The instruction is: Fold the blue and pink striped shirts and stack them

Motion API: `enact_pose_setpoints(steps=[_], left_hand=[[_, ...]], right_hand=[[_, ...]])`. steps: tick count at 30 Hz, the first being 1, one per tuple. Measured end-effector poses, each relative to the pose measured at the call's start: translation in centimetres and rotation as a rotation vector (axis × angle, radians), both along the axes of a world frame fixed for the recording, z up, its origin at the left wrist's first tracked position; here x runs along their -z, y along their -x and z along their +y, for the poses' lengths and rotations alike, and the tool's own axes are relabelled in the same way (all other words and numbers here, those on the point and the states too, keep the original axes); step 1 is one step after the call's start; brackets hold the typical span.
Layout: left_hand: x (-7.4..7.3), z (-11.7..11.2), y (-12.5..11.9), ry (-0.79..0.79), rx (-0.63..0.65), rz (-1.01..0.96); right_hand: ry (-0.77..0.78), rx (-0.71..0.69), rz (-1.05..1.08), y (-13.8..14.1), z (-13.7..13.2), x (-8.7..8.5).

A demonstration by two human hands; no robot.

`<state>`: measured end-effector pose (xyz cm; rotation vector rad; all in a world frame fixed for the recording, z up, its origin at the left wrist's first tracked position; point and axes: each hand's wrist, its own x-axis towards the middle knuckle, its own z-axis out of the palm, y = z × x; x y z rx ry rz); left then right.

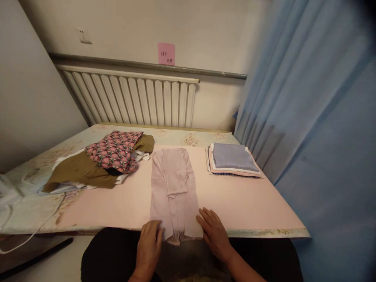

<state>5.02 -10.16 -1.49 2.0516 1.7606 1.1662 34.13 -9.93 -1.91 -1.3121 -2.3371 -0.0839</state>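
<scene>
A pale pink long-sleeved knit top point(176, 176) lies lengthwise in front of me, its sleeves laid down along the body and its ribbed hem at the table's front edge. My left hand point(149, 244) is at the top's lower left edge, fingers bent, with a gap between thumb and forefinger. At the lower right edge is my right hand point(215, 233), its fingers stretched out and slightly spread, the tips touching or very near the fabric. Neither hand visibly grips the cloth.
A loose pile of clothes point(82, 170), with a pink floral garment point(117, 150) on top, lies left. Right stands a neat folded stack point(233, 158). A pink mat point(246, 203) covers part of the table. A blue curtain point(317, 129) hangs right; a radiator point(141, 98) is behind. A white cable point(38, 235) hangs left.
</scene>
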Motion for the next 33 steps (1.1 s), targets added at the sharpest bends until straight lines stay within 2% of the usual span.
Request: enact_pose_setpoints(steps=[5, 9, 18, 24, 33], left_hand=[[-1.2, 3.4, -2.0, 0.048, 0.124, 0.073], [-2.3, 4.9, -3.2, 0.144, 0.185, 0.249], [-3.7, 5.8, -3.9, 0.349, 0.255, 0.594], [-4.0, 5.9, -4.4, 0.362, 0.256, 0.616], [-3.7, 5.7, -4.0, 0.334, 0.233, 0.581]], right_hand=[[-0.007, -0.007, -0.002, 0.0, 0.0, -0.2], [0.000, -0.015, -0.005, 0.0, 0.1, -0.4], [0.032, -0.017, 0.008, -0.1, 0.1, -0.3], [0.021, -0.011, 0.010, -0.1, 0.1, -0.5], [0.020, 0.003, 0.003, 0.0, -0.1, -0.8]])
